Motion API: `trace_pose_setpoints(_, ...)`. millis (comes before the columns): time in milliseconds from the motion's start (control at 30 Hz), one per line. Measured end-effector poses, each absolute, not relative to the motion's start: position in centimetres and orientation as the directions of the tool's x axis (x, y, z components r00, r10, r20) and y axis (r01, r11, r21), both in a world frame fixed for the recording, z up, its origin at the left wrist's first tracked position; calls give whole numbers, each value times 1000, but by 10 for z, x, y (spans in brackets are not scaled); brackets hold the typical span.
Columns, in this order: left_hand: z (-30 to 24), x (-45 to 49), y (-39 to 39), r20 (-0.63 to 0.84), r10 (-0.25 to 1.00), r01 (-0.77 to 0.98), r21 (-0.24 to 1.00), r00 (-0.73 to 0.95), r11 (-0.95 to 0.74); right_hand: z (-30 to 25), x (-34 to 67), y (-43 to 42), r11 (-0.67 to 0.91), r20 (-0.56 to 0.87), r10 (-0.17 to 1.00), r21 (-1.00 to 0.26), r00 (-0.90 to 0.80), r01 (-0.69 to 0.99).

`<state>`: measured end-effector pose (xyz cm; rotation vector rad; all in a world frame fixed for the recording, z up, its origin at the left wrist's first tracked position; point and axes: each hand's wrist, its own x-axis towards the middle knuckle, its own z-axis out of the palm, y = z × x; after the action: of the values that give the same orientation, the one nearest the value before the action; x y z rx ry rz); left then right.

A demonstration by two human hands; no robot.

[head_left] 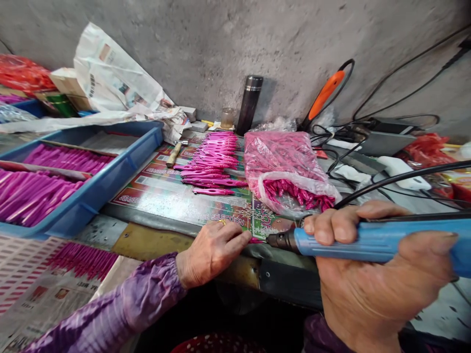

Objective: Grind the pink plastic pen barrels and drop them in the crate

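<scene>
My right hand (pixel 371 274) is wrapped round a blue corded power tool (pixel 368 239), whose dark tip points left over the front of the printed board (pixel 165 191). My left hand (pixel 213 250), a ring on one finger, lies on the board's front edge with fingers pinched on a small pink piece (pixel 255 240) just at the tool's tip. Tiny metal beads (pixel 257 212) are scattered on the board behind it. A row of pink plastic pieces (pixel 215 159) lies in the middle of the board.
A clear bag of pink pieces (pixel 287 169) lies right of the row. A blue tray (pixel 91 191) with more pink pieces stands at left. A small hammer (pixel 173 153), dark flask (pixel 249 103), orange-handled tool (pixel 326 93), cables and newspaper (pixel 114 81) line the wall.
</scene>
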<state>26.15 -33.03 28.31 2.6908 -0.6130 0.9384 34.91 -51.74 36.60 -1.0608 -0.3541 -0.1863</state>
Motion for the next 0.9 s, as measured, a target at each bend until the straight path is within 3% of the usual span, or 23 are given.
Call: trace_pose_setpoints(900,285,260,-330,702,-345,-495,12,623,-869,369,348,-519,478,357,35,-827,934,298)
